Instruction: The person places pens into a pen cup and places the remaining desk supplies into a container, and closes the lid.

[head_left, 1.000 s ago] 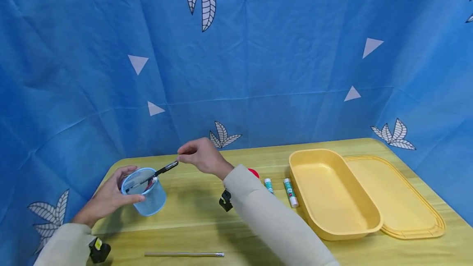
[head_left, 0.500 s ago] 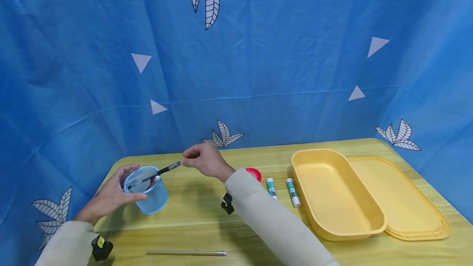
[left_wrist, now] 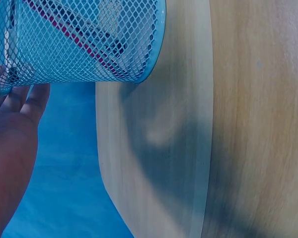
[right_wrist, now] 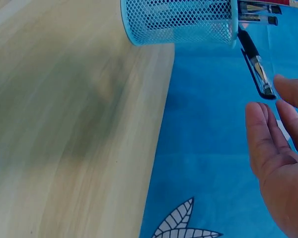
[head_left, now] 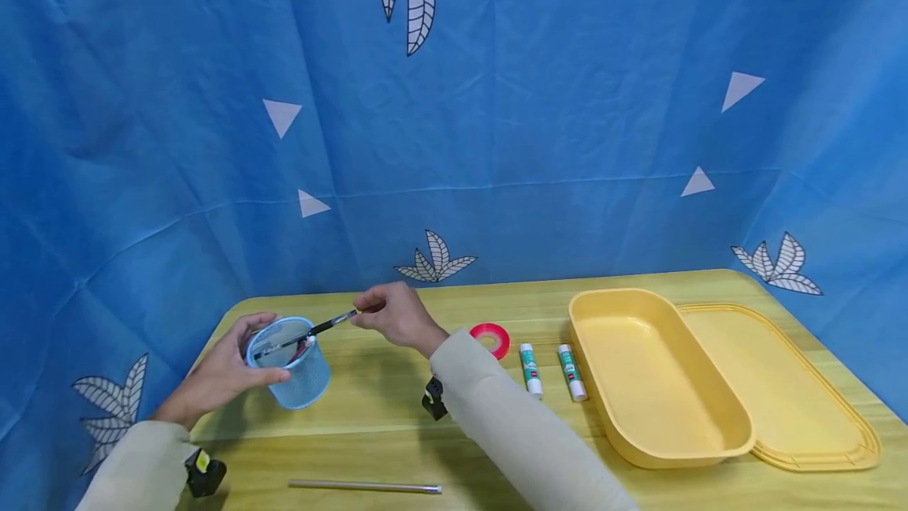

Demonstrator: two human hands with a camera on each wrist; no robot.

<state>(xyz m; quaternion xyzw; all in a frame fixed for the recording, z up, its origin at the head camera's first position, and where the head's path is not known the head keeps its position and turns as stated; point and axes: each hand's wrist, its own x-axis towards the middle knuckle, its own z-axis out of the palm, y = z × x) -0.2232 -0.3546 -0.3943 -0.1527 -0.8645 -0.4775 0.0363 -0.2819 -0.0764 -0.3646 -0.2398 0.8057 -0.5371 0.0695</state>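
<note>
Your R hand (head_left: pixel 400 315) pinches pen (head_left: pixel 324 327) by its end (L hand (head_left: pixel 225 363) grips mesh cup (head_left: pixel 307 382)); loose pinch = poss. drop.

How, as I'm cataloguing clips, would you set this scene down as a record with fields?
Left hand: holds the light-blue mesh cup
Right hand: pinches the pen at its outer end
Pen: slants over the cup's rim, inner end inside
Container: yellow, open-topped
Lid: flat, right of the container
Left of container: red ring, two green-and-white sticks
Pencil: lies on the table
</note>
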